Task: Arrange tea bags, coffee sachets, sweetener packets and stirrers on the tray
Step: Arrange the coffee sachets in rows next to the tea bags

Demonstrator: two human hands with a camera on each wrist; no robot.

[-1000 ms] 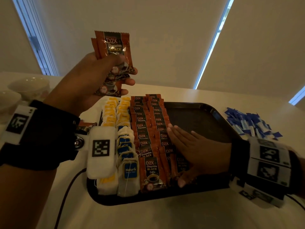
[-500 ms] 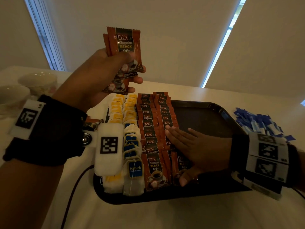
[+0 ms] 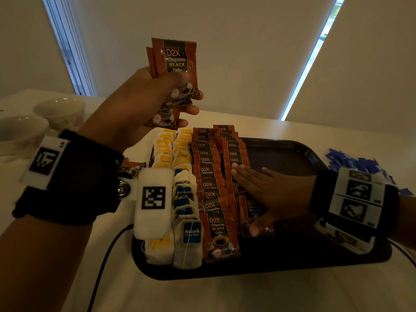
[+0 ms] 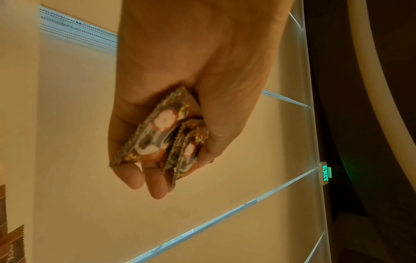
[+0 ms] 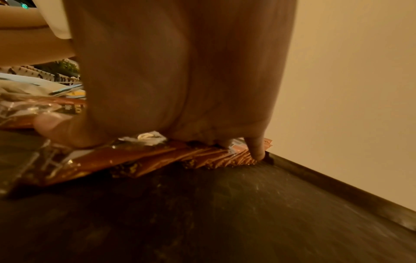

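Right hand (image 3: 267, 194), fingers flat, pins the tray's (image 3: 292, 145) coffee rows (image 3: 211, 176) — left hand (image 3: 135, 104), pinching spare sachets (image 3: 175, 61), should lay them overlapping at the row's near end

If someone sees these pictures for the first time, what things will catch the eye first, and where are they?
First, the left hand, raised above the table, gripping a few coffee sachets upright. Below it, a dark tray holds neat rows of tea bags on its left and coffee sachets beside them, with the right hand pressed flat on those rows. A heap of blue packets lies right of the tray.
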